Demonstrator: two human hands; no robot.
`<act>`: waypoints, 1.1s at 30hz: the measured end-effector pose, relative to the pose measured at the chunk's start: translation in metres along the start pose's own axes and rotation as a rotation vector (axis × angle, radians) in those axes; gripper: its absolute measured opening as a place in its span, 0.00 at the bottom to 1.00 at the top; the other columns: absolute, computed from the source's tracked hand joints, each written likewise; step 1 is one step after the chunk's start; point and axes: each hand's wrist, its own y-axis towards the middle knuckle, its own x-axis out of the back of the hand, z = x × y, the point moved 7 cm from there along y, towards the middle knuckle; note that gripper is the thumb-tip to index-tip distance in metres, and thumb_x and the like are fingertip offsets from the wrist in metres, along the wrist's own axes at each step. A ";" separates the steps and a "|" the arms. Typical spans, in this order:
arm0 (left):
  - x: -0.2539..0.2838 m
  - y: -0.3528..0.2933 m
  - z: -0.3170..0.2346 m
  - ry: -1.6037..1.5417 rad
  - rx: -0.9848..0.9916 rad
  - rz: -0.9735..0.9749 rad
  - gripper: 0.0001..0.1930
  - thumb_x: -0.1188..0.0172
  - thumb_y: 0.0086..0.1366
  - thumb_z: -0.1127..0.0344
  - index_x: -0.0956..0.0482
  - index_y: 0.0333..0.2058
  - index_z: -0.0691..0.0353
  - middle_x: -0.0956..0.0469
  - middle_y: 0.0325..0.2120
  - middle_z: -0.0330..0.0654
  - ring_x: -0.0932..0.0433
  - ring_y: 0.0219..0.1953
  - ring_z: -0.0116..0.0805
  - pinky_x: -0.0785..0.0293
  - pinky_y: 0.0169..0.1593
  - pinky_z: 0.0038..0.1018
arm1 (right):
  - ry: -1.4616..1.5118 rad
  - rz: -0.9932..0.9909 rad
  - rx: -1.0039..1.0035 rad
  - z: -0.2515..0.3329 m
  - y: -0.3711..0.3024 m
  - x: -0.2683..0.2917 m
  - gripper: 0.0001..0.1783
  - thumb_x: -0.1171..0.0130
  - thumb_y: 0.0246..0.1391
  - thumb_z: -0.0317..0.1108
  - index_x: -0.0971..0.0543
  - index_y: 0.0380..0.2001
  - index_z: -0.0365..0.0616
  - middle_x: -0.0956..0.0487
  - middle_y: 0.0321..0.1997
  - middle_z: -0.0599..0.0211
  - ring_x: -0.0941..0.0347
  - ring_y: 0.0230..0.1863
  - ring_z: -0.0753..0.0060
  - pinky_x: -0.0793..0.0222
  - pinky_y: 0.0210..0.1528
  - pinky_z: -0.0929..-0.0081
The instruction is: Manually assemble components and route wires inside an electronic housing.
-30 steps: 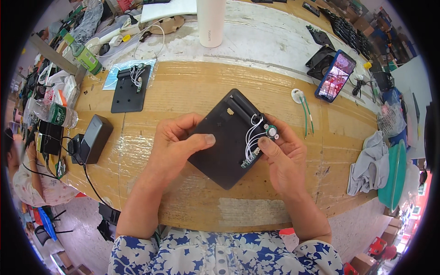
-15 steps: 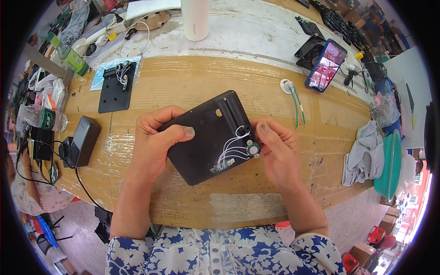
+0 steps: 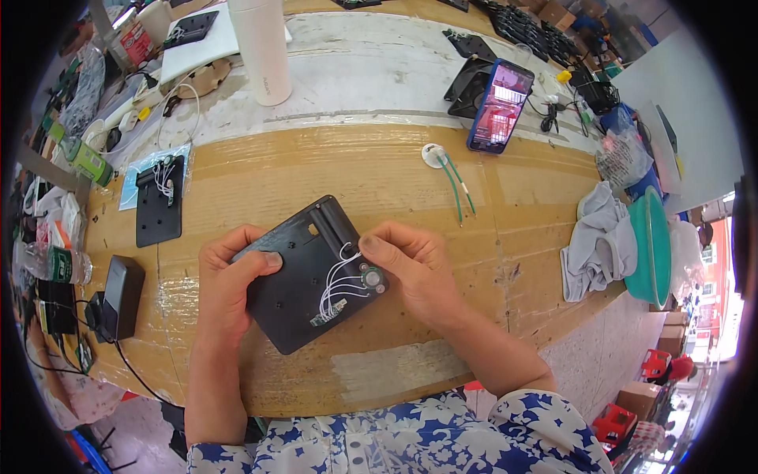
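Observation:
A flat black plastic panel [image 3: 292,272] is tilted in front of me above the table. My left hand [image 3: 227,280] grips its left side, thumb pressed on the face. Thin white wires [image 3: 335,286] loop across the panel between a small green circuit board [image 3: 328,313] near its lower edge and a round silver-and-green part [image 3: 371,279] at its right edge. My right hand [image 3: 414,272] is closed in a pinch at the upper right edge, beside the wire loop. The thumb covers whatever lies between those fingertips.
A similar wired black panel [image 3: 159,209] lies on a blue sheet at left. Beyond my hands are a white disc [image 3: 434,156] with green leads, a propped phone [image 3: 501,107] and a white cup [image 3: 264,63]. A black adapter box [image 3: 124,296] stands left; grey cloth [image 3: 598,249] and a green basin [image 3: 655,249] sit right.
The whole view has shifted, so most table things appear further left. My right hand has gone from the panel's right edge, beside the round part, up to the wire loop. The left keeps its grip.

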 end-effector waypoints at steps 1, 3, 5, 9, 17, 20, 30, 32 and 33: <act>-0.003 0.001 0.000 0.002 0.001 0.011 0.06 0.41 0.52 0.75 0.20 0.30 0.68 0.20 0.23 0.37 0.24 0.25 0.20 0.28 0.32 0.17 | 0.047 -0.018 0.007 -0.002 0.002 0.003 0.11 0.42 0.62 0.37 0.19 0.34 0.40 0.21 0.28 0.75 0.29 0.27 0.88 0.35 0.29 0.87; -0.011 0.007 0.005 -0.092 0.035 0.005 0.11 0.40 0.55 0.71 0.21 0.36 0.68 0.19 0.29 0.40 0.22 0.27 0.24 0.26 0.34 0.19 | 0.093 -0.062 0.032 -0.002 0.003 0.010 0.11 0.42 0.62 0.37 0.19 0.34 0.40 0.21 0.28 0.74 0.28 0.27 0.87 0.35 0.29 0.87; -0.011 0.000 0.003 -0.184 0.027 -0.106 0.13 0.42 0.57 0.66 0.22 0.40 0.66 0.19 0.32 0.40 0.21 0.29 0.27 0.25 0.36 0.20 | 0.151 -0.107 0.013 -0.003 0.005 0.008 0.13 0.43 0.63 0.40 0.20 0.34 0.40 0.20 0.27 0.73 0.28 0.23 0.87 0.30 0.24 0.84; -0.011 -0.001 0.014 -0.252 0.007 0.003 0.17 0.47 0.62 0.60 0.25 0.47 0.63 0.19 0.39 0.40 0.20 0.34 0.35 0.23 0.34 0.28 | 0.317 -0.195 -0.069 -0.015 0.011 0.016 0.12 0.42 0.63 0.42 0.22 0.33 0.43 0.21 0.25 0.74 0.27 0.22 0.85 0.27 0.20 0.81; -0.013 0.002 0.028 -0.181 0.096 -0.098 0.13 0.43 0.57 0.71 0.23 0.42 0.66 0.20 0.29 0.40 0.22 0.22 0.27 0.28 0.21 0.24 | 0.255 -0.033 -0.136 -0.025 0.018 0.022 0.15 0.47 0.65 0.47 0.23 0.32 0.48 0.23 0.27 0.77 0.25 0.30 0.85 0.28 0.26 0.80; -0.017 0.004 0.024 -0.166 0.075 0.014 0.12 0.43 0.56 0.74 0.22 0.40 0.65 0.21 0.27 0.39 0.24 0.21 0.26 0.29 0.20 0.23 | 0.159 -0.017 -0.123 -0.020 0.017 0.020 0.16 0.48 0.65 0.48 0.23 0.31 0.48 0.24 0.25 0.77 0.26 0.25 0.84 0.30 0.22 0.82; -0.016 0.006 0.030 -0.213 0.055 0.013 0.11 0.43 0.56 0.74 0.22 0.39 0.65 0.21 0.27 0.38 0.25 0.20 0.26 0.34 0.19 0.22 | 0.134 -0.031 -0.093 -0.018 0.017 0.023 0.19 0.47 0.64 0.48 0.22 0.30 0.45 0.25 0.19 0.72 0.29 0.15 0.80 0.34 0.16 0.81; -0.017 0.005 0.028 -0.205 0.033 0.036 0.10 0.43 0.56 0.74 0.22 0.39 0.65 0.21 0.26 0.37 0.25 0.20 0.25 0.35 0.19 0.22 | 0.126 -0.031 -0.082 -0.017 0.017 0.022 0.18 0.46 0.64 0.48 0.22 0.29 0.45 0.25 0.18 0.72 0.30 0.15 0.80 0.34 0.16 0.81; -0.018 0.004 0.027 -0.212 0.032 0.036 0.10 0.43 0.56 0.74 0.22 0.39 0.65 0.21 0.26 0.37 0.25 0.20 0.25 0.35 0.19 0.22 | 0.118 -0.034 -0.071 -0.015 0.017 0.021 0.18 0.46 0.64 0.47 0.21 0.29 0.44 0.25 0.18 0.72 0.30 0.14 0.80 0.35 0.16 0.81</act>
